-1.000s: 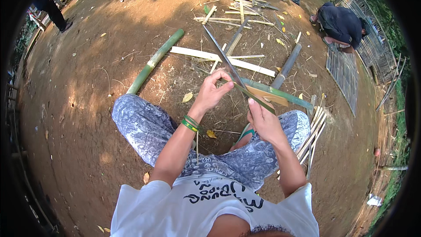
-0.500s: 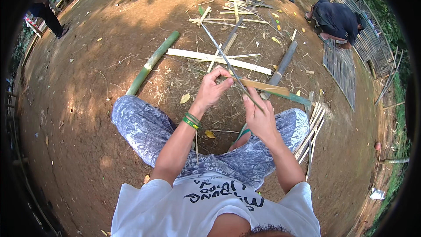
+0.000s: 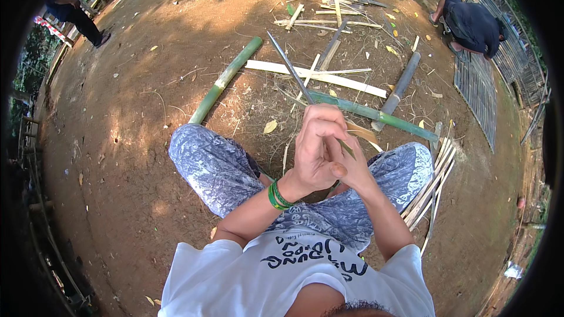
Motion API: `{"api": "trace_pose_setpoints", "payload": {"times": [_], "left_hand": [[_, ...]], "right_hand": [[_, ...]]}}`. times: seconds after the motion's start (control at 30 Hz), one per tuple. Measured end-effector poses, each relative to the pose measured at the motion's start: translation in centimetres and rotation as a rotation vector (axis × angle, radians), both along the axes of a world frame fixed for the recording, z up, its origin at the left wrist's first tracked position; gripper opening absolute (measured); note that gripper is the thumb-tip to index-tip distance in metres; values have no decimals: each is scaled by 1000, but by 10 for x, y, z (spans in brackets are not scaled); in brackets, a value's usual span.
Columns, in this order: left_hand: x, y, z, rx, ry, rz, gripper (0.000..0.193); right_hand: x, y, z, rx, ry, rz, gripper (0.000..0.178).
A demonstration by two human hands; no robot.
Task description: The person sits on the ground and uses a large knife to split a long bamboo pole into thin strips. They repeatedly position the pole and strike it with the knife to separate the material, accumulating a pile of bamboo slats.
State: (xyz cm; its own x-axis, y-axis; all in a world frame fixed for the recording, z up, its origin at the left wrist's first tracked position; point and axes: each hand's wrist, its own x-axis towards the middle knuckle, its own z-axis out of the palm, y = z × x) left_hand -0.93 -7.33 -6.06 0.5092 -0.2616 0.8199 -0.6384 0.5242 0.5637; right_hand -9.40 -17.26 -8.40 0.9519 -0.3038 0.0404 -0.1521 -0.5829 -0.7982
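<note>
My left hand [image 3: 317,149] has its fingers curled and partly covers my right hand [image 3: 356,170]; both are over my crossed legs. A long knife [image 3: 288,61] slants up and left from the hands, its dark lower end showing beside my right fingers. My right hand is closed around it, though much of the grip is hidden. What my left fingers hold cannot be made out. A tan, curled bamboo strip [image 3: 362,133] sticks out beside the right hand. Just beyond, a split green bamboo piece [image 3: 376,115] runs to the right, passing over a grey bamboo pole [image 3: 402,85].
A green bamboo pole [image 3: 226,79] lies ahead of my left knee. Pale bamboo slats [image 3: 317,77] and a heap of offcuts [image 3: 341,9] lie farther off. More strips [image 3: 432,185] are by my right knee. One person [image 3: 473,26] bends over a slatted bamboo panel [image 3: 474,91]; another stands far left.
My left hand has left the bamboo's near end and come across in front of my right hand. The bamboo piece now shows its green side. The view has shifted slightly left.
</note>
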Motion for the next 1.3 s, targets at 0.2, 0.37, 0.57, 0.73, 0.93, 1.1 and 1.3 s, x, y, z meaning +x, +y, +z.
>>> {"api": "trace_pose_setpoints", "payload": {"times": [0.2, 0.37, 0.57, 0.73, 0.93, 1.1, 1.3], "left_hand": [[-8, 13, 5, -48, 195, -91, 60], [-4, 30, 9, -29, 220, -86, 59], [9, 43, 10, -89, 254, -127, 59], [10, 33, 18, -99, 209, -180, 59], [10, 39, 23, -88, 246, -193, 58], [23, 39, 34, -127, 288, -150, 54], [33, 37, 38, -161, 282, -248, 50]], "right_hand": [[7, 13, 1, 261, -80, -31, 43], [11, 5, 17, 559, 116, -12, 45], [19, -11, 34, 501, 56, -115, 50], [19, 3, 28, 133, 48, -105, 47], [39, 10, -37, -34, -72, -146, 45], [49, 4, -29, 423, 44, -106, 48], [59, -12, -32, 366, 28, -188, 52]]}}
